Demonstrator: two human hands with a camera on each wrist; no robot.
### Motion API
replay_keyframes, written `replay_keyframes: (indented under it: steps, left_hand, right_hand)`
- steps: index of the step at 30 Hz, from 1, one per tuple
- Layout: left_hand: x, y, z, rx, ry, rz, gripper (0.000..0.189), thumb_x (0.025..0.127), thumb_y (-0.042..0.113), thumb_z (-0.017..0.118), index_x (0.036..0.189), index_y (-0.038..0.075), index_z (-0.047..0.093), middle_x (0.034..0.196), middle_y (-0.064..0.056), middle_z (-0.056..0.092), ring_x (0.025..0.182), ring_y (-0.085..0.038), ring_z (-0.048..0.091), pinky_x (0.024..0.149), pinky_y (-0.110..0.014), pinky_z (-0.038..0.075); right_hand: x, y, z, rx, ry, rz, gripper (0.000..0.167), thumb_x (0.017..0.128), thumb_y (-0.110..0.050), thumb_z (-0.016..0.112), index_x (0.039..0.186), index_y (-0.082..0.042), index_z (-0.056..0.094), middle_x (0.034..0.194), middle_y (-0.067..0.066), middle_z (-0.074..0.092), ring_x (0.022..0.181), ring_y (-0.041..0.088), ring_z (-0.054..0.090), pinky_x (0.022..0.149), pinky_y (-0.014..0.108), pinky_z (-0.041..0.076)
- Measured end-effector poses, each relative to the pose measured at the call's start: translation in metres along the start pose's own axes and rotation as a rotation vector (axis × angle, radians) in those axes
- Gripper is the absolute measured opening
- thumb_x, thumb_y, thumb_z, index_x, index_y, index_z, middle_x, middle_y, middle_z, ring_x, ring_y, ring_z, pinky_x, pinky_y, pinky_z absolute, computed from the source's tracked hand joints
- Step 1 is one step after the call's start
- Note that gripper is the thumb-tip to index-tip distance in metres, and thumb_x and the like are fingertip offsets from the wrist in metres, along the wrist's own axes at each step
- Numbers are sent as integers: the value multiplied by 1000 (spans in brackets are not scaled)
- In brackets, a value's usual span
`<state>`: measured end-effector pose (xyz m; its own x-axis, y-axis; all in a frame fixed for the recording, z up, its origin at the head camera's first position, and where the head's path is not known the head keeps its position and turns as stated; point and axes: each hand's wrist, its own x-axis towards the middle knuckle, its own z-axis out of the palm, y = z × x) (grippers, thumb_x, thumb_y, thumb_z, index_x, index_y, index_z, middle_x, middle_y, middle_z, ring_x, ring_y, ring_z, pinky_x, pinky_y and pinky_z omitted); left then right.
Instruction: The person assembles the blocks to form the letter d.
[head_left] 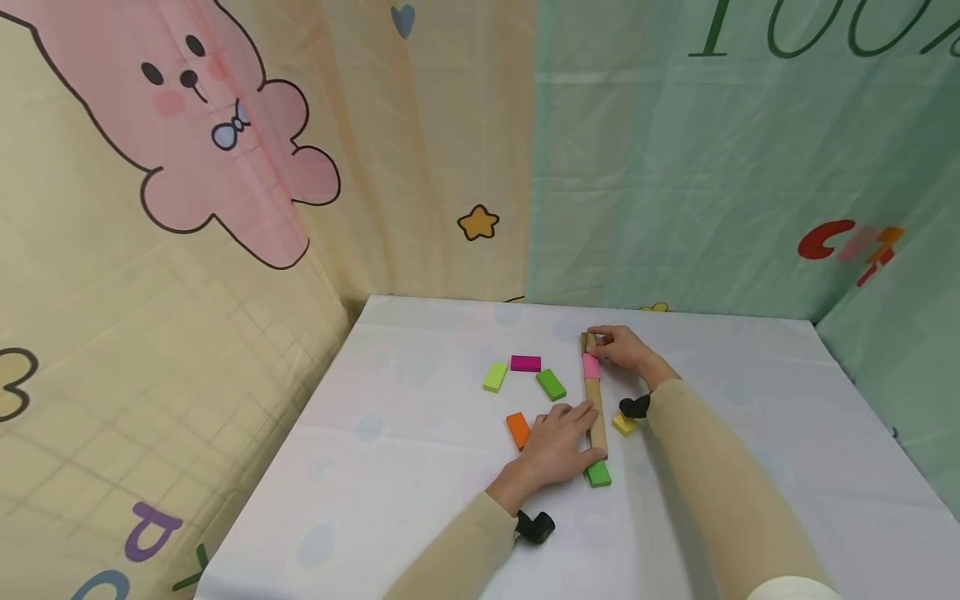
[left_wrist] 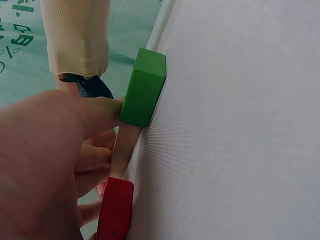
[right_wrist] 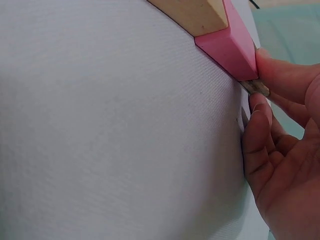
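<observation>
A row of blocks (head_left: 597, 432) lay on the counter (head_left: 360, 500), running away from the person: a green block (head_left: 597, 473) nearest, then bare wood, a pink block (head_left: 591, 366) and a wooden end block (head_left: 585, 342). The right hand (head_left: 621, 348) pinched the end block between thumb and fingers. The left hand (head_left: 555, 446) rested along the bare wood, thumb and fingers spread apart, the thumb just beside the green block. Close by on the left sat an orange block (head_left: 517, 429); farther up lay dark green (head_left: 551, 384), lime (head_left: 495, 377) and magenta (head_left: 526, 363) ones. A yellow block (head_left: 624, 423) stood right of the row. Beyond the counter hung a printed cloth (head_left: 435, 150) with a pink bear (head_left: 225, 67).
</observation>
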<state>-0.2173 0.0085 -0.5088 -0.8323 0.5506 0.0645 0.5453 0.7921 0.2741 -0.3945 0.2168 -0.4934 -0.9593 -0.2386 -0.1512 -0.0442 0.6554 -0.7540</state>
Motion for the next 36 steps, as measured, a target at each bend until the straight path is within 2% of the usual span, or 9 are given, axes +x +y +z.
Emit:
replay_keyframes:
  steps: [4, 7, 18, 25, 31, 36]
  left_hand:
    - [0, 0, -2, -16, 1, 4, 69, 98, 59, 54, 156, 25, 41, 162, 10, 31, 140, -19, 36, 102, -39, 40]
    - [0, -1, -1, -22, 1, 12, 70, 97, 60, 54, 156, 24, 41, 162, 10, 30, 140, -20, 36, 102, -38, 40]
    - [-3, -4, -2, -53, 9, 17, 69, 95, 59, 60, 153, 24, 46, 160, 10, 35, 138, -19, 39, 97, -37, 42]
    - [2, 0, -5, -65, -1, 4, 66, 94, 57, 62, 151, 25, 50, 158, 10, 38, 137, -19, 39, 99, -38, 42]
    - [5, 0, -6, -69, -11, -16, 67, 93, 57, 64, 150, 25, 50, 158, 10, 38, 137, -20, 40, 98, -37, 43]
    - [6, -3, -13, -137, -17, 0, 67, 92, 54, 68, 149, 22, 52, 156, 7, 41, 137, -19, 44, 101, -42, 45]
  right_hand:
    - [0, 0, 0, -13, 13, -26, 54, 99, -15, 65, 149, -6, 48, 113, 20, 57, 88, 26, 52, 72, 33, 46]
    - [-1, 0, 1, -18, 20, -36, 52, 99, -14, 64, 149, -6, 49, 110, 19, 57, 85, 26, 52, 70, 32, 46]
    - [-5, -3, 8, -41, 14, -40, 51, 100, -15, 62, 149, -6, 48, 113, 22, 58, 87, 27, 53, 73, 33, 47]
    - [-6, -5, 3, -35, -4, -3, 53, 101, -15, 60, 151, -8, 46, 122, 24, 55, 95, 30, 54, 77, 36, 47]
    - [-5, -8, 0, -50, -43, -14, 55, 101, -15, 60, 152, -6, 42, 126, 26, 54, 99, 31, 55, 80, 37, 49]
    - [-9, -14, -8, -99, -35, -42, 55, 102, -17, 58, 152, -3, 41, 128, 28, 56, 98, 31, 61, 80, 39, 52]
